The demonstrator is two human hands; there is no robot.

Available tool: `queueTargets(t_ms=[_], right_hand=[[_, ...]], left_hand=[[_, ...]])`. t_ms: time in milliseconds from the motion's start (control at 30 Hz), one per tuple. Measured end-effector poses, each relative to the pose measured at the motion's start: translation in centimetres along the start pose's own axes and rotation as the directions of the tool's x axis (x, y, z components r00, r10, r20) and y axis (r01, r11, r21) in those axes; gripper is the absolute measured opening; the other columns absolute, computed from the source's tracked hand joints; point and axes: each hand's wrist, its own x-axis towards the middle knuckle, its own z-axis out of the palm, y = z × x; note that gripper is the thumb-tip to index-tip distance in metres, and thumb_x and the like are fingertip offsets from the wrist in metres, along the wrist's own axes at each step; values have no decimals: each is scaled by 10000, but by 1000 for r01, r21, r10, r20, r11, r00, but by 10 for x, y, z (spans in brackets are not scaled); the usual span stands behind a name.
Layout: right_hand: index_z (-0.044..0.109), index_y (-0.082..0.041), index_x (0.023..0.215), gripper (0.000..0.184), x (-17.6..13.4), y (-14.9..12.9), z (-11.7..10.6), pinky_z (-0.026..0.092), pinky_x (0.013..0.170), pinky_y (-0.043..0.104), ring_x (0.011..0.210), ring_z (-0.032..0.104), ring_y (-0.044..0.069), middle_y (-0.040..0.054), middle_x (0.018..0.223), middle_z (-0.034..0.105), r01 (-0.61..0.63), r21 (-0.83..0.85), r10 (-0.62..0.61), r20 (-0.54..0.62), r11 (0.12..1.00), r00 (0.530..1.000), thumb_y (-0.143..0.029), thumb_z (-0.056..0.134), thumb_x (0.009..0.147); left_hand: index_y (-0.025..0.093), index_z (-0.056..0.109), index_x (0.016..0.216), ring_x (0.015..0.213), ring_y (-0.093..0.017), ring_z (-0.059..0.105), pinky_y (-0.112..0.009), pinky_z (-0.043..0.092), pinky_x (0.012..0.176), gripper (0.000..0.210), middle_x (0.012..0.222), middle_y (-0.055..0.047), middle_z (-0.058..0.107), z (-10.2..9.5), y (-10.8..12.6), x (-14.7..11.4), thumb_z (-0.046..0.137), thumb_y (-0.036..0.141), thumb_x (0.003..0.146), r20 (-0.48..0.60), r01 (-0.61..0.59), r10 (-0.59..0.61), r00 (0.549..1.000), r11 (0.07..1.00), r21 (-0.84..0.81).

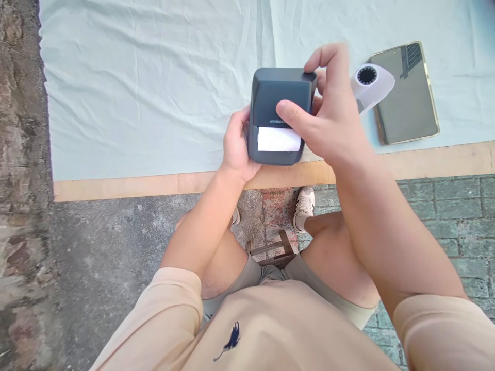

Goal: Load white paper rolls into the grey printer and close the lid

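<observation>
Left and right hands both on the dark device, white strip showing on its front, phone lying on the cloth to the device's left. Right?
Wrong side: head view shows the phone on the cloth to the dark device's right. The rest stands.

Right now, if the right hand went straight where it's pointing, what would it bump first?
The dark printer, most likely: the right hand is touching it. Past that, up and left in the picture, lies pale cloth, though one view leaves depth unclear.
</observation>
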Motion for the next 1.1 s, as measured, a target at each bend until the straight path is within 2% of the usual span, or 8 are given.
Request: queueTargets(t_ms=[233,333,433,533,633,867,1000,1100], right_hand=[[444,-303,1178,564,-1,0,-22,484,924,328,1175,484,170,-5,1326,470,153,-131,-128,188,979,974,-296,722,687],[475,-240,941,319,-2,-5,-19,472,750,295,944,538,146,11,1053,562,197,-200,-220,-101,960,970,-379,684,744],[336,-223,690,292,-2,-10,-13,403,635,277,637,420,106,-10,694,406,220,-319,-328,-342,922,881,-324,563,843],[429,-222,731,153,-1,-12,-15,433,687,269,709,517,100,-16,745,502,255,-428,-367,-201,867,908,-224,544,833],[563,-227,803,11,0,-12,-21,454,778,318,844,595,141,-24,837,634,235,-507,-293,-37,830,955,-218,567,798],[618,-318,993,294,3,-10,-21,349,881,596,1101,493,355,31,904,673,106,-722,-7,139,684,990,-224,597,715],[587,-310,1027,386,0,-12,-25,338,920,572,1074,507,325,-5,947,691,127,-663,-67,115,737,991,-182,624,665],[551,-284,1071,425,-5,-15,-29,433,862,414,995,571,229,-9,1101,639,170,-354,-182,-2,920,983,-206,649,665]], left_hand=[[189,591,753,1298,-190,529,-322,508,1037,315,767,-5,651,-4,-2,6,343,322,897,-76,13,-17,997,999,-52],[199,598,797,1329,-214,498,-347,502,1039,346,830,-13,664,0,2,3,363,436,892,-61,2,-3,998,1000,-17],[196,606,863,1347,-235,480,-360,488,1050,372,923,-30,672,3,2,-1,426,521,862,10,24,-24,1000,999,29],[197,603,885,1304,-209,529,-336,478,1062,194,889,-12,672,3,0,-4,486,351,861,45,14,-16,999,999,42],[205,589,888,1198,-183,612,-319,485,1052,133,806,14,653,2,-2,-5,481,280,867,95,-29,26,995,999,29],[198,559,1056,1009,-150,681,-266,538,915,192,814,22,605,5,-2,-7,520,201,868,169,-37,22,985,996,86],[184,579,1001,1041,-161,676,-276,535,913,161,761,18,602,3,-2,-6,475,205,881,149,2,-12,989,997,71],[168,609,902,972,-139,691,-262,542,889,217,731,19,633,-1,0,-2,418,272,905,119,10,-9,993,1000,-6]])
